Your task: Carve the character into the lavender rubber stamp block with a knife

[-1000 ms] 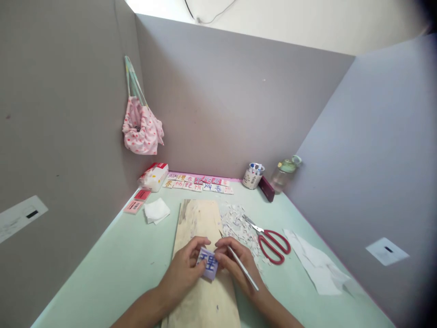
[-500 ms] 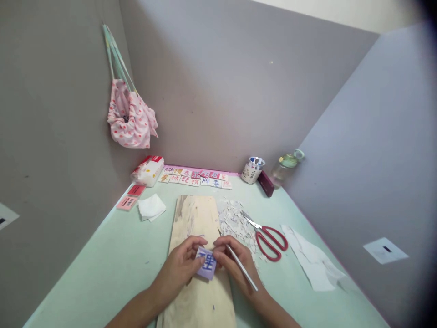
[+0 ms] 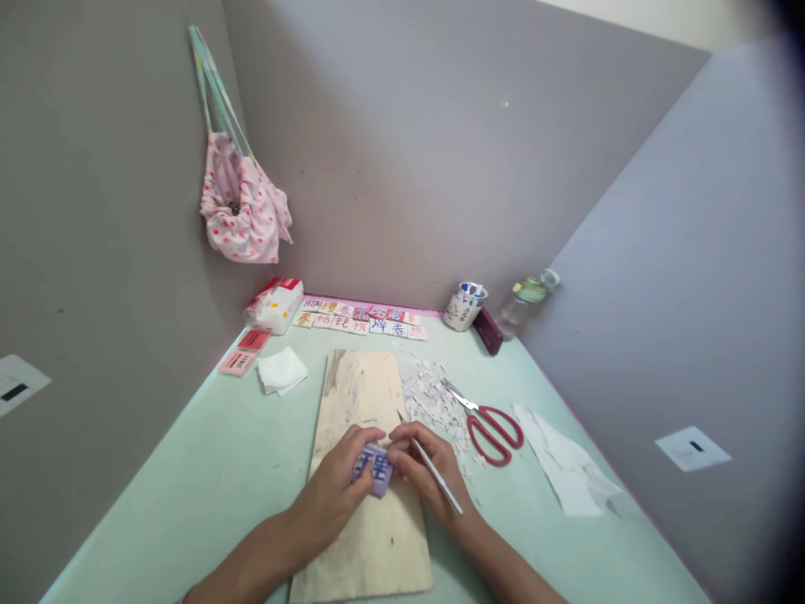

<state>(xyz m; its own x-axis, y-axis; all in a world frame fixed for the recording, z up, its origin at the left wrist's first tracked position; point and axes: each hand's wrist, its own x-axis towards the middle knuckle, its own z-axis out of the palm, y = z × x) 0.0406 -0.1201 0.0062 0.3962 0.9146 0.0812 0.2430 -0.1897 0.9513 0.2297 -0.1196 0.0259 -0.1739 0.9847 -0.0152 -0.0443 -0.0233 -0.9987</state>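
A small purple square (image 3: 379, 480) bearing a blue written character is tilted between my hands above the wooden board (image 3: 368, 545). My left hand (image 3: 340, 486) pinches it, thumb across its front. A slim silver craft knife (image 3: 438, 478) rests in my right hand (image 3: 428, 470), its pointed blade toward the far end of the board and its handle slanting back toward my wrist. My right thumb and fingertips also touch the square's right edge. Paper scraps (image 3: 433, 398) lie right of the board, beside red-handled scissors (image 3: 496, 436).
Two rows of character squares (image 3: 358, 317) line the back edge. Near them stand a tissue pack (image 3: 275, 304), a tin (image 3: 464, 309), a dark red case (image 3: 487, 331) and a bottle (image 3: 525, 306). White paper (image 3: 566, 461) lies right, folded tissue (image 3: 283, 372) left. A spotted bag (image 3: 245, 205) hangs left.
The purple square has tipped and turned between my fingers, and my left thumb covers more of its face. The whole view has shifted slightly. The knife stays in my right hand.
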